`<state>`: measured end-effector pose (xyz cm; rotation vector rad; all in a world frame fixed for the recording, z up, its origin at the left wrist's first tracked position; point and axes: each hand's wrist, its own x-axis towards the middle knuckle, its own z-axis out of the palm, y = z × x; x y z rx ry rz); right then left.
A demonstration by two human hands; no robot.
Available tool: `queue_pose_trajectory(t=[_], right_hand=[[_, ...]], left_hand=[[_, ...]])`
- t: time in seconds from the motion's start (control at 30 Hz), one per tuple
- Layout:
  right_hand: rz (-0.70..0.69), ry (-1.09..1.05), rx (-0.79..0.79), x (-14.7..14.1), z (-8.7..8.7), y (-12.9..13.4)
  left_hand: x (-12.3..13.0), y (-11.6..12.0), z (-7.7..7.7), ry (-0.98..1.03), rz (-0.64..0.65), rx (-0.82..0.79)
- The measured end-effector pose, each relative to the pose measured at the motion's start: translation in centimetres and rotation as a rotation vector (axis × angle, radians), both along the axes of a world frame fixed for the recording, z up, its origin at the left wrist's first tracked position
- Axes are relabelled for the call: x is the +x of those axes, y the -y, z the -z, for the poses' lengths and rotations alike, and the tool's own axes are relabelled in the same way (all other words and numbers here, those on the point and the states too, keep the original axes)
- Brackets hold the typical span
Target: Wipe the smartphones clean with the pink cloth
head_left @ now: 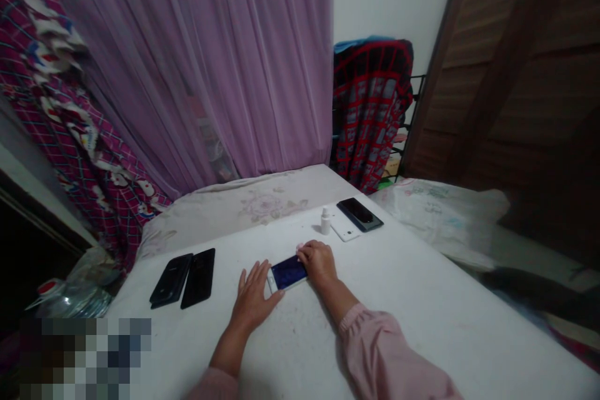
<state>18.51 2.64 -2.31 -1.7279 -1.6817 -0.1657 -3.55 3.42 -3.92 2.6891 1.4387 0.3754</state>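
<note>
A white-framed phone (289,272) with a dark blue screen lies flat on the white table (300,344). My left hand (253,295) rests at the phone's left end, fingers spread, thumb along its near edge. My right hand (319,262) is at the right end, its fingers pinched on a small pale pink piece (300,248) at the phone's far corner. Beyond my right hand stands a small white bottle (325,221), next to a white phone (345,229) lying face down.
A dark phone (360,214) lies at the table's far right edge. On the left are another black phone (198,279) and dark phones (170,280) close together. Purple curtains (262,62) hang behind. A clear plastic jug (75,300) is beside the table at left.
</note>
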Motion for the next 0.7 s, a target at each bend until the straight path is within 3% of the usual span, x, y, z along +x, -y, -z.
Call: queue_pose_trajectory(t=[0.1,0.23,0.3,0.53,0.6,0.7], right_hand=[[-0.038,0.035,0.04,-1.6,0.0,0.3],[-0.201,0.082,0.064,-4.9,0.0,1.3],[-0.227,0.066,0.069,-5.0,0.0,1.7],[0.007,0.009,0.073,0.6,0.7,2.1],[0.043,0.01,0.056,0.6,0.7,2.0],[0.003,0.01,-0.008,-1.5,0.1,1.6]], left_hand=[[0.2,0.0,-0.4,0.001,-0.006,-0.023],[0.5,0.2,-1.4,-0.018,-0.033,-0.089],[0.5,0.2,-1.7,-0.024,-0.042,-0.101],[0.5,0.2,-1.6,0.002,-0.031,-0.098],[0.7,0.5,-2.1,-0.006,-0.052,-0.169],[1.1,0.9,-3.1,-0.024,-0.079,-0.264]])
